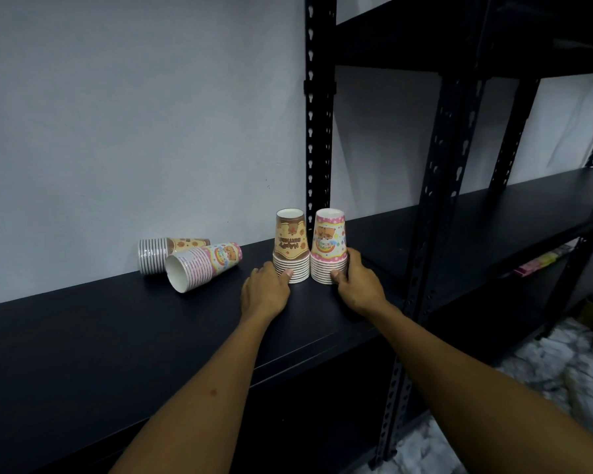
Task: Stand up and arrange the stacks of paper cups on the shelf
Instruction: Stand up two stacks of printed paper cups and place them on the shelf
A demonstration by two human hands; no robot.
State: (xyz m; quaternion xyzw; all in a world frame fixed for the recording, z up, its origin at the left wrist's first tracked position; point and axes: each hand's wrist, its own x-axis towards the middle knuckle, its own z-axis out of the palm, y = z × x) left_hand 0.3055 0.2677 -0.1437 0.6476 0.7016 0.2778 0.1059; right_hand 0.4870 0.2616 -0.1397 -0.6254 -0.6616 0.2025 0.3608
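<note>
Two stacks of paper cups stand rim-down side by side on the black shelf (117,323): a brown stack (290,242) and a pink stack (329,241). My left hand (266,292) touches the base of the brown stack with thumb and fingers. Wrapped around the rims at the base of the pink stack is my right hand (356,285). Further left, two more stacks lie on their sides near the wall: a brown lying stack (165,253) behind a pink lying stack (202,265), whose open mouth faces me.
A black perforated upright (319,107) rises just behind the standing stacks. A second shelving unit (514,213) continues to the right, with higher boards overhead and coloured items on a lower level (538,265). A grey wall backs the shelf.
</note>
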